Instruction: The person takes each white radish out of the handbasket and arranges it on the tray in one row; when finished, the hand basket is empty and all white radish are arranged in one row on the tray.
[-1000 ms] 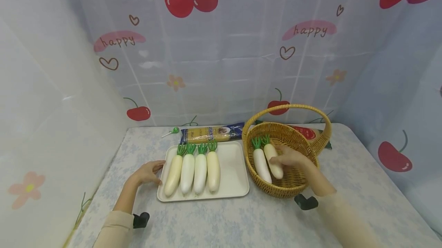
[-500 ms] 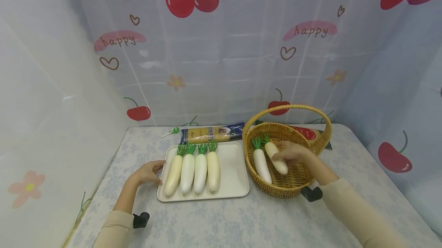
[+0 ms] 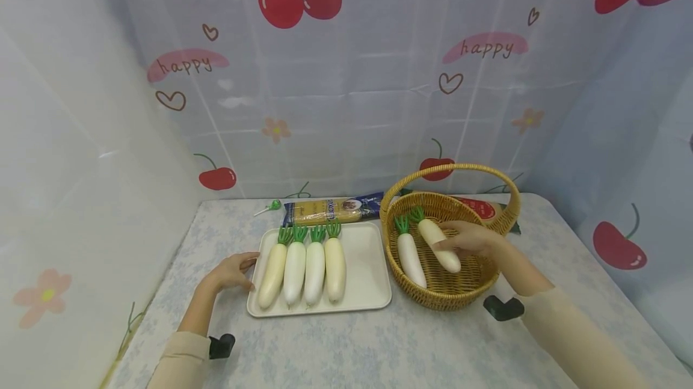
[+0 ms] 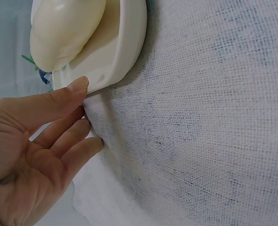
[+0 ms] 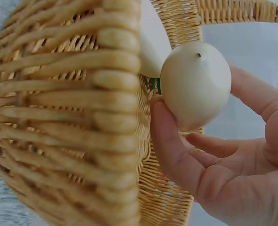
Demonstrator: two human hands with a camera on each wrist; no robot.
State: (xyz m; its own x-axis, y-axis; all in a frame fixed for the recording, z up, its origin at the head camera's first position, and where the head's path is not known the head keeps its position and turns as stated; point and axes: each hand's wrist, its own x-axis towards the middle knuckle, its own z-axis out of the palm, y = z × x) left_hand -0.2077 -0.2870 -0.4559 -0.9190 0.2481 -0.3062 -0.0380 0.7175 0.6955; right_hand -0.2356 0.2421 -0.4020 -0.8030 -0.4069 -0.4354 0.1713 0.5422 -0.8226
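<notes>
In the head view, my right hand (image 3: 470,238) grips a cream-white radish (image 3: 439,246) with green tops inside a wicker basket (image 3: 430,303). Thumb and fingers hold it from both sides, and its rounded tip (image 5: 195,80) faces the right wrist camera. A second white radish (image 3: 409,258) lies beside it in the basket. At the left edge of a cream tray (image 3: 365,266), my left hand (image 3: 231,270) rests with relaxed fingers. Its thumb touches the rim in the left wrist view. Several radishes (image 3: 294,273) lie side by side on the tray, tops pointing away.
Behind the tray lie a yellow and blue pasta packet (image 3: 330,211) and a green lollipop (image 3: 275,204). Another packet (image 3: 484,208) with a red label is partly hidden behind the basket. The basket's tall handle (image 3: 460,166) arches over its back. A patterned curtain (image 3: 357,106) surrounds the table.
My right hand has shifted right inside the basket, and the radish it grips has swung its lower end to the right, away from the other one. My left hand has stayed at the tray.
</notes>
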